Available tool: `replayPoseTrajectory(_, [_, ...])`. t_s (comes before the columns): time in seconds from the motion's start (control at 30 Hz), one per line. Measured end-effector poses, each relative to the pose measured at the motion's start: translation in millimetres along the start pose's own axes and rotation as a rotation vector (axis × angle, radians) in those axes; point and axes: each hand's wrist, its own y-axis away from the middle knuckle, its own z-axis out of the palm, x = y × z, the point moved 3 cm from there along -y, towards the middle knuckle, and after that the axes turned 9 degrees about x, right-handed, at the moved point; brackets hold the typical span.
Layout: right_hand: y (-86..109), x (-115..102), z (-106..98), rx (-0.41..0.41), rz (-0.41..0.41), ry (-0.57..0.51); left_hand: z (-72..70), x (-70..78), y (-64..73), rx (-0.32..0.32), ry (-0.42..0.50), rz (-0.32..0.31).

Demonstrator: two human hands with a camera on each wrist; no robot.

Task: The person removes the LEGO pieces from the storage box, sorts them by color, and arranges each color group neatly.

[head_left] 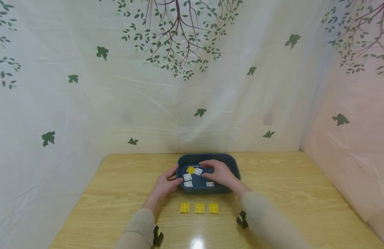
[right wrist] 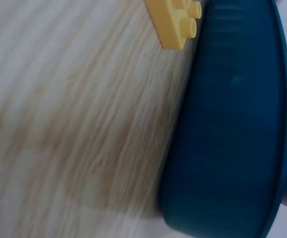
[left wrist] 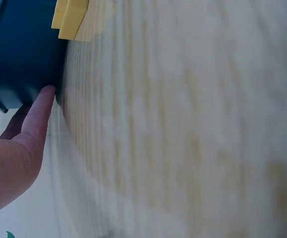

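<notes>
A dark blue plastic bin [head_left: 207,190] stands at the back of the table, with toy building bricks inside. My left hand [head_left: 164,184] rests against the bin's left end, its fingers at the rim and its thumb by the front corner. In the left wrist view a fingertip [left wrist: 48,91] touches the outer wall. My right hand [head_left: 221,173] reaches over the bin from the right, thumb and fingers apart. Just left of those fingertips lie a white brick [head_left: 198,171] and a yellow brick [head_left: 190,169]. Part of the right hand is hidden behind the wall in the right wrist view.
Three yellow bricks, left [head_left: 184,207], middle [head_left: 199,208] and right [head_left: 213,208], form a row before the bin. Other white bricks [head_left: 187,177] lie inside it. A leaf-patterned curtain [head_left: 161,117] hangs behind the wooden table [head_left: 123,186].
</notes>
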Motion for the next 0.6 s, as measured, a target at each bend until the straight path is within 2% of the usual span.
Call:
replayPoseTrajectory(0.2, [-16.2,4,15,-0.017,0.055,0.017,0.3,0.7,0.0,-0.010,0.000,0.009])
replayPoseTrajectory(0.6, [-34.6,8,35,-0.029,0.094,-0.047,0.5,-0.7,-1.5,0.003,0.037,-0.002])
